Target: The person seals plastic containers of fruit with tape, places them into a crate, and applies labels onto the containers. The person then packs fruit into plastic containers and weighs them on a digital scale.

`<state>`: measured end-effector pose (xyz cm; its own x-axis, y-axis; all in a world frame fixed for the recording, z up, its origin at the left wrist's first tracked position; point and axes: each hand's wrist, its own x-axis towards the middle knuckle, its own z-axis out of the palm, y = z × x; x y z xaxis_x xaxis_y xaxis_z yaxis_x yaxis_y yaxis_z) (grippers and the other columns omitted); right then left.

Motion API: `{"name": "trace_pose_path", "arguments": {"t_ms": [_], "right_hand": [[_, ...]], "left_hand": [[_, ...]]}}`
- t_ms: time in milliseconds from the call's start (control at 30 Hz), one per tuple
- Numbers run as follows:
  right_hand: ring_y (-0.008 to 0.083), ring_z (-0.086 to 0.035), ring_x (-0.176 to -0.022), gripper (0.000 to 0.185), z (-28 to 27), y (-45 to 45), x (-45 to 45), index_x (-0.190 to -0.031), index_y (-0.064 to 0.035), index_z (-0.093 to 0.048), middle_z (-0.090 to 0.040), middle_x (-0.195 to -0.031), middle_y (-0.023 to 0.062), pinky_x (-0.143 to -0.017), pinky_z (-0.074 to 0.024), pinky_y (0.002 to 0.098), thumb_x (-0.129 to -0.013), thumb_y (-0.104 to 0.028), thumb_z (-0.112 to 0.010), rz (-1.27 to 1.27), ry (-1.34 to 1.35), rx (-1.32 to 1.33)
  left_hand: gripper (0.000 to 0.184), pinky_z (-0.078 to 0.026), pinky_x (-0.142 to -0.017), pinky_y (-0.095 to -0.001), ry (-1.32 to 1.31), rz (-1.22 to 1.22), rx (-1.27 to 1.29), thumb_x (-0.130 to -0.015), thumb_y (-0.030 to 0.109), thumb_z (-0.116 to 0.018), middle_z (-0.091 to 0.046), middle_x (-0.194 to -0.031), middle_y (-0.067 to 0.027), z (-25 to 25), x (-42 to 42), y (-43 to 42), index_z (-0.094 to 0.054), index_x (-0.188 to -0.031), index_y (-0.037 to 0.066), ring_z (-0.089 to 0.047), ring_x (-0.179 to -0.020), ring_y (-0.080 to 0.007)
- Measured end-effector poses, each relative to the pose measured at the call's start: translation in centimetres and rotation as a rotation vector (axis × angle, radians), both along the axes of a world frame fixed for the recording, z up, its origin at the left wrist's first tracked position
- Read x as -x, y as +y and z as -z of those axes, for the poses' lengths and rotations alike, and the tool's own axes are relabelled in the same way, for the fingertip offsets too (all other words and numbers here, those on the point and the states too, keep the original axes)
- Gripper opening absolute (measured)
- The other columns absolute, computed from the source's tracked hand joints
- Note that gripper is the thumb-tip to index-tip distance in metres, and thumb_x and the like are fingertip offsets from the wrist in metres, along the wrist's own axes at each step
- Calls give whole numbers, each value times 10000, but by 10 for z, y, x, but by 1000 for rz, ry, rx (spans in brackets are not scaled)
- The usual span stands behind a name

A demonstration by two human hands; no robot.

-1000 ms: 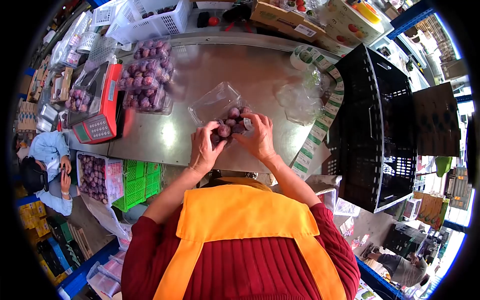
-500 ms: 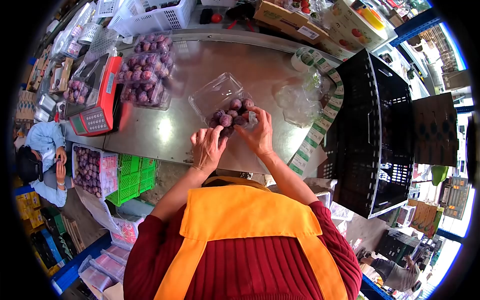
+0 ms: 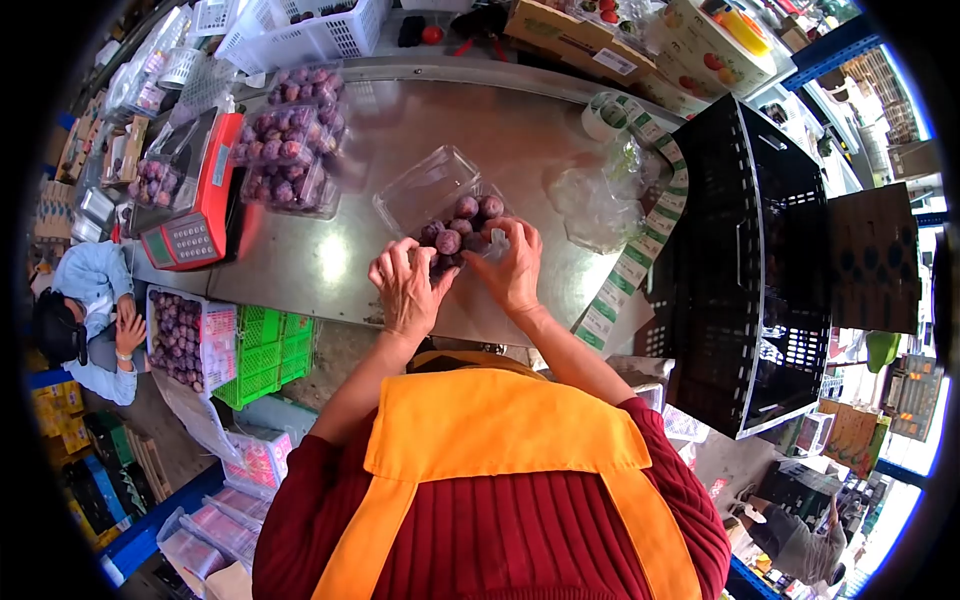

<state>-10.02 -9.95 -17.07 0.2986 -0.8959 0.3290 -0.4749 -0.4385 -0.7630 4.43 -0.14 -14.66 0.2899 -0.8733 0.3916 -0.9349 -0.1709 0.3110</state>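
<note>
A clear plastic clamshell (image 3: 420,192) lies on the metal table with its lid raised, filled with dark purple plums (image 3: 448,242). My left hand (image 3: 408,290) curls around the near left edge of the clamshell, fingertips against the plums. On the other side my right hand (image 3: 512,268) pinches a crumpled bit of clear plastic (image 3: 497,242) beside the fruit; whether it belongs to the clamshell I cannot tell. Full clamshells of plums (image 3: 285,140) are stacked at the back left. My palms hide the container's near side.
A red scale (image 3: 195,215) bearing a plum pack stands left. Right of my hands lie a clear plastic bag (image 3: 600,205) and a label strip (image 3: 640,245). A large black crate (image 3: 715,270) borders the table's right. A person (image 3: 95,310) sits left by a plum crate (image 3: 220,345).
Both hands and the clamshell have shifted very slightly left. My left fingers have moved a little over the plums' near edge. The seated person's hands have moved slightly.
</note>
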Motion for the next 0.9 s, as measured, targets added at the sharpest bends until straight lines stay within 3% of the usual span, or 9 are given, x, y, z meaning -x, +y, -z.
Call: {"name": "trace_pose_path", "arguments": {"t_ms": [200, 233, 367, 500, 633, 733, 800, 833, 900], "right_hand": [[338, -503, -1143, 567, -4, 1, 2, -1103, -146, -602, -616, -1128, 97, -1002, -393, 459, -599, -155, -862, -5, 1, 17], [336, -504, -1141, 565, -5, 2, 3, -1100, -149, -602, -615, -1128, 96, -1002, -391, 459, -598, -154, -861, -8, 8, 17], [328, -508, -1132, 549, -7, 1, 6, -1084, -157, -601, -617, -1113, 86, -1005, -382, 454, -598, -146, -855, -26, 61, 15], [313, -516, -1109, 510, -14, 1, 3, -1074, -154, -596, -631, -1080, 56, -1008, -372, 446, -626, -145, -840, -52, 80, 65], [295, -521, -1104, 446, -20, 3, 13, -1089, -120, -590, -641, -1067, 44, -1000, -382, 440, -704, -168, -809, 117, -159, -92], [221, -608, -1010, 435, -23, -4, 38, -1181, -108, -537, -655, -1114, 61, -927, -466, 341, -798, -113, -744, 216, -392, -179], [162, -556, -876, 443, -24, -9, 54, -1217, -84, -506, -697, -1093, 52, -884, -468, 317, -828, -80, -719, 263, -389, -170], [108, -547, -822, 430, -15, -12, 62, -1233, -88, -500, -689, -1107, 46, -786, -483, 272, -853, -73, -700, 267, -385, -232], [113, -595, -871, 425, -5, -13, 65, -1250, -92, -488, -687, -1116, 60, -787, -494, 269, -870, -69, -677, 234, -552, -404]], "left_hand": [[369, -251, -987, -475, 37, 91, -68, -801, 344, -749, -593, -1058, -14, 2, -18, -11, -572, -1051, 139, -495, -1091, -254], [304, -265, -985, -477, 28, 78, 37, -817, 292, -741, -621, -1008, 2, -7, -15, -19, -577, -1025, 142, -520, -1092, -237], [229, -304, -975, -468, 53, 304, -24, -833, 142, -712, -635, -1008, 20, -6, -21, -36, -579, -1019, 145, -554, -1068, -217], [244, -303, -979, -452, -47, 270, -49, -811, 143, -727, -625, -1052, 23, -10, -17, -32, -578, -1004, 146, -538, -1095, -218], [323, -295, -988, -451, 85, 253, -107, -796, 153, -742, -587, -1179, -8, 2, -16, -37, -578, -1074, 144, -496, -1153, -241], [405, -287, -1009, -449, 101, 267, -32, -792, 168, -752, -578, -1205, -45, -7, -14, -30, -572, -1154, 151, -493, -1163, -270], [454, -372, -988, -434, 284, 172, 259, -850, 196, -732, -544, -1251, -111, 2, -24, -31, -527, -1238, 82, -514, -1138, -291], [443, -399, -973, -418, 562, -51, 315, -898, 217, -688, -537, -1250, -122, 26, -39, -35, -494, -1265, 63, -512, -1152, -276], [427, -454, -942, -401, 1119, -408, 362, -971, 258, -605, -507, -1240, -149, 75, -77, -51, -445, -1292, 27, -526, -1157, -257]]}}
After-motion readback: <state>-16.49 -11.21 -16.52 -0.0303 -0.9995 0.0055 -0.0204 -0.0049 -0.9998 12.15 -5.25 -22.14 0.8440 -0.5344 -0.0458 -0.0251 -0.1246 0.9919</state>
